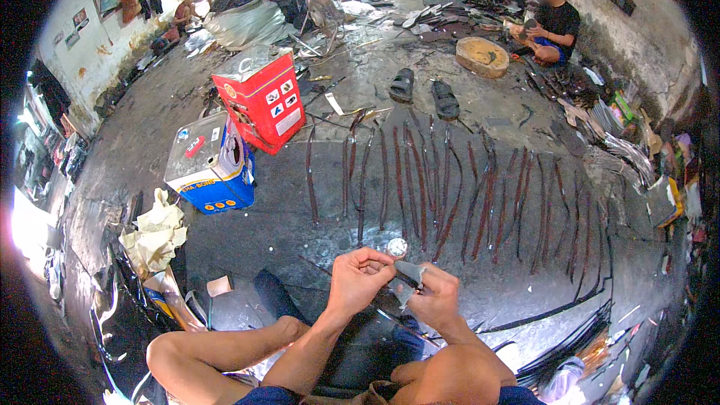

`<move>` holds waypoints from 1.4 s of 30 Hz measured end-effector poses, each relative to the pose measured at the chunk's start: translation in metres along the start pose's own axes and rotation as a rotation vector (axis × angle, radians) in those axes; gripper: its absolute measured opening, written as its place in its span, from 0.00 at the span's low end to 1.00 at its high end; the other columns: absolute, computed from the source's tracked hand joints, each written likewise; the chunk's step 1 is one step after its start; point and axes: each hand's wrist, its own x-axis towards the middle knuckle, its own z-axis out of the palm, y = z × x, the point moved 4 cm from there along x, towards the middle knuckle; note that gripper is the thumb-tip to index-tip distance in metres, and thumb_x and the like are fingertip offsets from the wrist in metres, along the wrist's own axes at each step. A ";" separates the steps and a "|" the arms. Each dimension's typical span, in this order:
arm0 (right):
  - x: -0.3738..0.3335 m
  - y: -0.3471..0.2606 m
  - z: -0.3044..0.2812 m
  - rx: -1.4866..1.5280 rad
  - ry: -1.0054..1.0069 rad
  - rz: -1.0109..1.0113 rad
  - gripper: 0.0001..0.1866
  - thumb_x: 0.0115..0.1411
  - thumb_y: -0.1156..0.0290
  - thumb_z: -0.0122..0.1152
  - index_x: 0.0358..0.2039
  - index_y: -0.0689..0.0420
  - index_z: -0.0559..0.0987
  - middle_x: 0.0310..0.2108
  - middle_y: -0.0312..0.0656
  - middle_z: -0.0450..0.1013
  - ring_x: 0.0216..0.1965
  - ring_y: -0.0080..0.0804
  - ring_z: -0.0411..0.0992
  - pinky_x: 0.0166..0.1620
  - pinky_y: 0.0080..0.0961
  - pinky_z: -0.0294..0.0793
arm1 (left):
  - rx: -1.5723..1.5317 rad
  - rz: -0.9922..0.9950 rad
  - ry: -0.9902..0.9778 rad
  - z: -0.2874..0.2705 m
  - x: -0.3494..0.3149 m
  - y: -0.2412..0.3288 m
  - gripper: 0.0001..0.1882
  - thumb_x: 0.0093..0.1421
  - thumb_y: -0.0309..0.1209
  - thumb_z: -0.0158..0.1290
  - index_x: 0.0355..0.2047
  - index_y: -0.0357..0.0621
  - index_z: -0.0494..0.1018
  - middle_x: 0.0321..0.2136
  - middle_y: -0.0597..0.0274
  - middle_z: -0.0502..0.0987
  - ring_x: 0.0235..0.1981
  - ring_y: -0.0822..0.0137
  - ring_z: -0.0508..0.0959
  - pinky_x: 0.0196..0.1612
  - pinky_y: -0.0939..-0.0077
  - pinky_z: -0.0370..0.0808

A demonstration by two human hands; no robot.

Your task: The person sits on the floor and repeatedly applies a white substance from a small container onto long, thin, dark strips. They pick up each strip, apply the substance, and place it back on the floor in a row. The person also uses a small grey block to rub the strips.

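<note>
In front of my lap, my left hand [358, 280] is closed in a pinch, and what sits between its fingertips is too small to make out. Close beside it, my right hand [436, 294] grips a short dark piece [409, 273] with greyish material around it. A small round silvery object [397, 247] shows just beyond my fingertips. Past my hands, many long thin reddish-brown strips [421, 172] lie side by side on a dark mat [289, 180], several of them crossing or touching.
A red tin [259, 101] and a blue-and-white tin [214, 169] stand at the left, near crumpled paper [156, 231]. Beyond the strips lie black sandals [445, 100] and a round wooden block [482, 57]. Another person [553, 22] sits at far right. Black strips [570, 352] pile up near right.
</note>
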 end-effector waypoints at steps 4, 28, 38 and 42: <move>-0.001 0.006 -0.005 -0.069 -0.067 0.004 0.17 0.47 0.71 0.73 0.40 0.58 0.83 0.27 0.43 0.76 0.25 0.34 0.77 0.28 0.29 0.74 | -0.075 -0.048 -0.026 0.005 0.004 -0.009 0.07 0.52 0.21 0.63 0.33 0.36 0.80 0.27 0.65 0.82 0.26 0.79 0.78 0.31 0.86 0.75; 0.005 -0.005 -0.010 -0.161 -0.021 -0.292 0.11 0.46 0.76 0.70 0.32 0.61 0.84 0.21 0.41 0.72 0.20 0.31 0.70 0.22 0.27 0.66 | -0.544 -0.046 0.001 0.009 0.010 -0.041 0.06 0.56 0.22 0.62 0.34 0.35 0.80 0.31 0.60 0.82 0.32 0.71 0.79 0.40 0.77 0.76; -0.055 0.044 -0.012 -0.259 -0.131 -0.187 0.10 0.44 0.74 0.71 0.30 0.59 0.84 0.20 0.43 0.72 0.19 0.35 0.71 0.22 0.29 0.67 | -0.433 0.000 0.375 -0.120 0.058 -0.058 0.04 0.57 0.24 0.58 0.32 0.37 0.78 0.25 0.64 0.78 0.25 0.71 0.76 0.30 0.77 0.74; -0.094 0.068 -0.019 -0.201 -0.120 0.080 0.13 0.44 0.65 0.74 0.21 0.58 0.78 0.18 0.44 0.69 0.18 0.44 0.70 0.22 0.38 0.68 | -0.462 -0.121 0.538 -0.165 0.070 -0.103 0.05 0.58 0.25 0.59 0.32 0.36 0.77 0.23 0.62 0.78 0.21 0.73 0.76 0.24 0.83 0.72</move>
